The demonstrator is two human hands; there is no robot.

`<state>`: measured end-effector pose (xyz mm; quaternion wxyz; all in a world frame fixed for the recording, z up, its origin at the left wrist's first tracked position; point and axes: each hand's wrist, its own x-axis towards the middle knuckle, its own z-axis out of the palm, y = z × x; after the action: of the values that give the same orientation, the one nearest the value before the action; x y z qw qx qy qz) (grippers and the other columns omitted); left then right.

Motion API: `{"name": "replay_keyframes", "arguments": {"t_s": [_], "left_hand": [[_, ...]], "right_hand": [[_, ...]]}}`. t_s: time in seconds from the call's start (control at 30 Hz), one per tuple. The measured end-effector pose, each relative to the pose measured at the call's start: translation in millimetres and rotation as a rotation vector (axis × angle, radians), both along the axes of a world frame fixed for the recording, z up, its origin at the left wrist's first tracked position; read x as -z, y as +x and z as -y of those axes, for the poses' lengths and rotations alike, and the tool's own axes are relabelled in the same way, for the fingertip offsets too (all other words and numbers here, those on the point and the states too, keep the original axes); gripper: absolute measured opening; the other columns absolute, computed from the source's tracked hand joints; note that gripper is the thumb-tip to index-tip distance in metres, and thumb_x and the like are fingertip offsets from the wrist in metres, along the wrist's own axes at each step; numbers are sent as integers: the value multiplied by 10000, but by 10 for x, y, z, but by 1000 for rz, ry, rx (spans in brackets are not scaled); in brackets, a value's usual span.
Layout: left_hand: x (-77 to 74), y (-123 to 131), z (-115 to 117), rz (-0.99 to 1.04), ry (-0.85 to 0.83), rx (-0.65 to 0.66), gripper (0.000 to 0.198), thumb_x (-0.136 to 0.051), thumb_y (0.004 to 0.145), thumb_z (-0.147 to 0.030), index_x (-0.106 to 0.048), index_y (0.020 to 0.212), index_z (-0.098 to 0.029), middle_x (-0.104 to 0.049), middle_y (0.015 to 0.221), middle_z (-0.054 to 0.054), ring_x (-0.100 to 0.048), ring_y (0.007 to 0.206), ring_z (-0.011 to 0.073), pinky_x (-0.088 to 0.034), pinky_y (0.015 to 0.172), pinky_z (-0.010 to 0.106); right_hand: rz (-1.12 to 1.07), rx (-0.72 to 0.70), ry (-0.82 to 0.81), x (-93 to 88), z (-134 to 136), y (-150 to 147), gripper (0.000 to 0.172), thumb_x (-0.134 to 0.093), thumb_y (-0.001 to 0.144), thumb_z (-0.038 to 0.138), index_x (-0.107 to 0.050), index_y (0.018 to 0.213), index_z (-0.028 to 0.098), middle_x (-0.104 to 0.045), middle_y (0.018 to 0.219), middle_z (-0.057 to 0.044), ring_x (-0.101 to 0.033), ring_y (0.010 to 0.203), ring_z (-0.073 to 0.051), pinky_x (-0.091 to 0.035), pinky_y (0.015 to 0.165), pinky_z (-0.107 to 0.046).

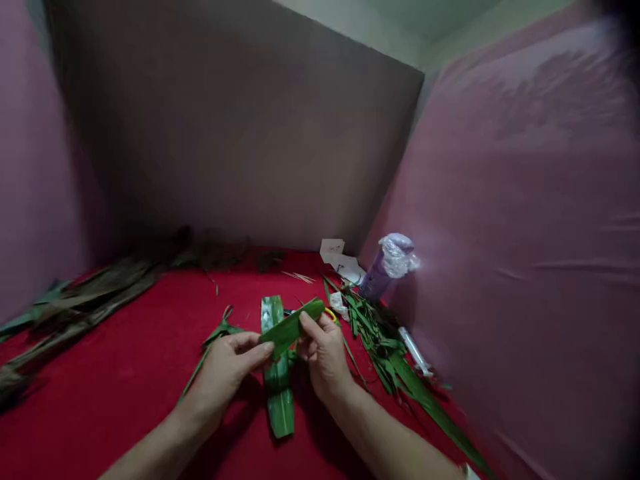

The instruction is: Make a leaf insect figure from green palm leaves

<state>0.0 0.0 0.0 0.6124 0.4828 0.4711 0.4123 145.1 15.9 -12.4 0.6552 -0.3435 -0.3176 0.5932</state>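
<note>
Both of my hands hold one short green leaf strip (291, 327) above a red cloth (125, 387). My left hand (227, 367) pinches its lower left end between thumb and fingers. My right hand (323, 350) grips its upper right end, fingers closed. Beneath the strip a wider, longer green leaf (279, 393) lies flat on the cloth, pointing toward me. A thin folded leaf piece (216, 335) rests just left of my left hand.
A heap of cut green leaf strips (385, 340) lies to the right. Dry brown leaves (90, 293) stretch along the left. A purple bottle wrapped in plastic (387, 263), paper scraps (343, 260) and a yellow ring (331, 312) sit near the back right. Grey and pink walls enclose the space.
</note>
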Motion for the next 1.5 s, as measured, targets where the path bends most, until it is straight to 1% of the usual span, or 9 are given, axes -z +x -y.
{"name": "replay_keyframes", "arguments": {"t_s": [0.13,0.3,0.53,0.77,0.9,1.07,1.23,1.37,1.5], "left_hand": [[-33,-34,-14,-16,11,-13,223,-660,706,-369,-654,661,-151,-619,616,-3,-515,539,115,-382,507,212],[14,-63,-33,22,53,-13,191,-663,712,-344,-678,690,-155,-667,674,30,-571,657,156,-419,621,246],[33,-98,-73,81,79,-1,145,-658,724,-316,-698,780,-188,-677,715,9,-590,728,165,-418,698,256],[-59,-78,-68,25,137,-118,126,-690,671,-284,-701,686,-159,-650,614,-3,-535,617,132,-401,621,224],[-129,-92,-56,1,156,-138,108,-699,652,-269,-710,671,-163,-637,578,-12,-517,591,124,-398,598,216],[-152,-140,-83,4,166,-139,80,-704,643,-250,-717,654,-172,-634,551,-19,-516,564,115,-404,577,206],[-141,-158,-101,14,158,-132,63,-703,648,-233,-723,665,-175,-648,558,-18,-530,559,110,-411,574,198],[-135,-149,-119,39,157,-172,73,-716,640,-246,-717,667,-178,-655,561,-20,-539,555,109,-419,580,202],[-111,-159,-142,73,179,-214,125,-713,648,-259,-713,744,-179,-677,602,-9,-556,576,124,-432,594,222]], "right_hand": [[-1,2,5,34,-23,11,152,-654,752,281,-553,768,169,-502,597,54,-378,440,-40,-284,404,-154],[-12,8,22,19,-29,20,146,-668,741,263,-555,738,170,-496,574,60,-363,424,-34,-267,389,-150],[-5,33,19,26,-44,-7,177,-679,726,290,-538,739,183,-502,562,59,-372,398,-43,-247,353,-155],[0,-19,29,43,-68,34,174,-709,691,253,-580,769,166,-525,629,41,-414,460,-45,-271,371,-148],[21,-86,47,58,-113,115,186,-728,648,213,-578,748,167,-519,606,50,-418,466,-51,-287,365,-144],[118,-203,109,33,-200,228,164,-705,668,216,-555,713,166,-547,591,40,-446,457,-64,-330,370,-155],[135,-173,144,24,-277,305,170,-691,695,236,-533,723,180,-548,580,48,-454,445,-63,-317,371,-154],[144,-140,159,43,-294,316,171,-684,710,244,-527,713,177,-549,549,50,-438,418,-54,-301,378,-153],[136,-109,168,41,-282,301,159,-674,718,237,-527,709,176,-552,542,52,-439,411,-53,-318,384,-153]]}}
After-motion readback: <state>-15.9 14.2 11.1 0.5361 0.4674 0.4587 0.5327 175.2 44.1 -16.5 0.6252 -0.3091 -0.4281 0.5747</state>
